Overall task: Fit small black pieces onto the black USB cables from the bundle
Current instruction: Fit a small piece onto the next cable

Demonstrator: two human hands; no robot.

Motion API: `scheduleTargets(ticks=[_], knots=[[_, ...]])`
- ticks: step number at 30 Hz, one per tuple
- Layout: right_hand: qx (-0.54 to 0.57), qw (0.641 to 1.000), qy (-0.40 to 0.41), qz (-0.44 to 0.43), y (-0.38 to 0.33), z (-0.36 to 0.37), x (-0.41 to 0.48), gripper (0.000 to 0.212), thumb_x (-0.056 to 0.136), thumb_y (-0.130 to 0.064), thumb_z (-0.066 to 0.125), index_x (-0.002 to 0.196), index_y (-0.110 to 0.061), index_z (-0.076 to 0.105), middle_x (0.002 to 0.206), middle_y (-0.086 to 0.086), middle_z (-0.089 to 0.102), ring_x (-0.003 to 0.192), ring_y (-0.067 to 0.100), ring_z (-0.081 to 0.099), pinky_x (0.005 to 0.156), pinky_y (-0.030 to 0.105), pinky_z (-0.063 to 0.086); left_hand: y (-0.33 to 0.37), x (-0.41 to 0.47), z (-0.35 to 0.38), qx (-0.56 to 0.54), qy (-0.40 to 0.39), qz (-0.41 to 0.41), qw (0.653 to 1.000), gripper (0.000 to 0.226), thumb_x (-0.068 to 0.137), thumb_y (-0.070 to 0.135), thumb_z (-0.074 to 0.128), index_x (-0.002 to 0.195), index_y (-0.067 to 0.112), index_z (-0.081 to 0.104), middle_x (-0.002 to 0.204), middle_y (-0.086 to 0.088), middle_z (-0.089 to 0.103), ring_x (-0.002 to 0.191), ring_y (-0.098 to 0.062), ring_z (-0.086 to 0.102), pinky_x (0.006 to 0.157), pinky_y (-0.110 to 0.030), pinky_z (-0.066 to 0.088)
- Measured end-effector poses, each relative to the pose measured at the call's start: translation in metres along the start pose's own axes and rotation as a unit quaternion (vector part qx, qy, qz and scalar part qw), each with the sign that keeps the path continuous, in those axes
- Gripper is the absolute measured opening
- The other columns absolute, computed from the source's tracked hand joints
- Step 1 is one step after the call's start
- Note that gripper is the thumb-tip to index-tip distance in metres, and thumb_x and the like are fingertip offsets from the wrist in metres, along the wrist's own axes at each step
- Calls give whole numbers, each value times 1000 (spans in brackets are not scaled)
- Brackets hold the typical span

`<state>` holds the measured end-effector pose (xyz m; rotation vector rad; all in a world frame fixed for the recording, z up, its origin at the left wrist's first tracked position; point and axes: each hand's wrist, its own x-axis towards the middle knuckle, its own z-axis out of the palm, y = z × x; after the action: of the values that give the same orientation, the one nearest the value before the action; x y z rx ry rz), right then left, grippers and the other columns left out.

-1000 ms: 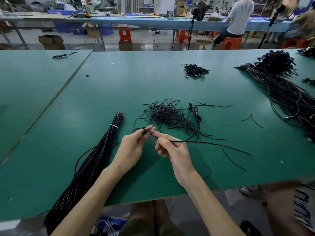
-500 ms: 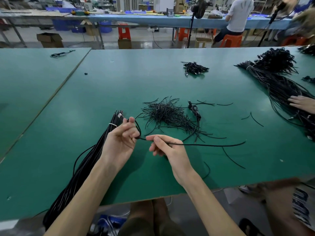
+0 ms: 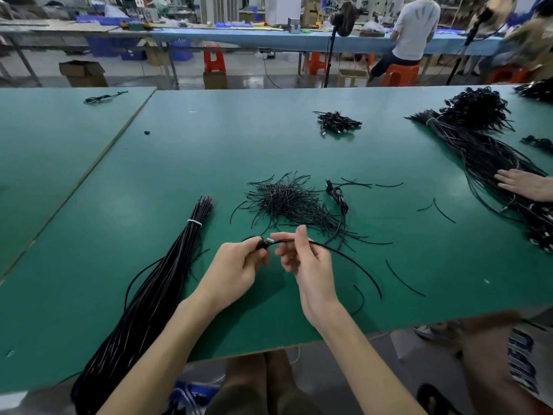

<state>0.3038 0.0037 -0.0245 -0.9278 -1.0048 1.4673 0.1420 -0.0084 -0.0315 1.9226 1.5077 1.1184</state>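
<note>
Just right of the tied cable bundle (image 3: 167, 277), the left hand (image 3: 236, 269) grips a black USB plug (image 3: 264, 244), while the right hand (image 3: 308, 262) pinches a thin black piece (image 3: 353, 260) whose end meets the plug's metal tip.

The counter (image 3: 209, 151) has a smooth, matt green covering, the tied bundle of cables (image 3: 155, 298) a faintly glossy black plastic sheath under a white plastic tie (image 3: 194, 223), the plug (image 3: 267, 242) a bright bare-metal tip, the thin black piece (image 3: 344, 255) looks matt, and the distant stools (image 3: 214, 59) are glossy orange plastic.
</note>
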Motion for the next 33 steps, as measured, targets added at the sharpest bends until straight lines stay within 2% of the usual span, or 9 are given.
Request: scheduleTargets(ticks=[2,5,11,14,16,19,22,28,33], knots=[[-2,1000,-22,-2,-2,0,0,50,106,-44,45,100,-10,82,80,8,69,68,11,53,60,23,41,-2,0,-1,50,21,24,998,21,96,9,49,78,14,58,67,8,64,60,-10,58,60,-21,46],[-7,998,-60,-6,-3,-1,-1,40,109,-32,46,107,-13,82,83,8,70,68,13,53,60,23,40,-3,0,1,111,38,24,993,17,96,-5,53,85,7,60,76,-1,65,69,-21,59,66,-35,48],[-9,999,-37,3,1,1,1,23,107,-10,51,117,-8,71,84,6,70,63,15,59,59,25,43,-2,2,1,46,76,12,996,16,104,12,58,108,3,70,82,-4,73,60,-11,50,62,-29,45],[-16,1000,-20,-10,4,0,1,12,103,-9,58,102,-1,68,81,9,73,63,16,63,56,26,45,3,3,0,-31,74,0,997,24,104,11,57,124,7,71,117,7,76,100,-4,68,93,-26,53],[-49,997,-51,-23,5,-1,1,10,101,-11,63,98,-4,69,82,9,75,64,16,65,56,24,45,4,4,0,-109,61,-14,992,29,105,8,55,130,4,68,125,8,73,122,-5,65,107,-24,47],[-66,993,-93,-30,4,-2,0,9,100,-14,66,95,-8,72,85,12,77,63,16,65,56,21,45,5,4,0,-222,13,-42,974,31,106,12,49,131,2,65,126,4,73,125,-11,64,107,-22,46],[-54,993,-102,-37,3,-3,0,9,99,-14,68,95,-9,73,87,14,77,63,17,64,57,20,45,4,2,-1,-347,-35,-98,932,37,106,24,48,129,2,66,127,-6,72,125,-21,65,110,-34,46],[-55,992,-107,-37,5,-3,-1,8,97,-15,69,99,-13,77,89,14,78,62,17,64,59,20,45,7,2,-4,-456,-73,-110,880,39,110,21,46,130,-7,63,87,-9,69,82,-27,68,89,-35,54],[-80,991,-103,-32,7,0,-1,9,97,-18,70,99,-11,76,85,12,78,61,17,65,58,19,44,3,4,-12,-525,5,-117,843,36,107,17,47,128,-7,65,130,-24,67,122,-31,66,94,-32,56]])
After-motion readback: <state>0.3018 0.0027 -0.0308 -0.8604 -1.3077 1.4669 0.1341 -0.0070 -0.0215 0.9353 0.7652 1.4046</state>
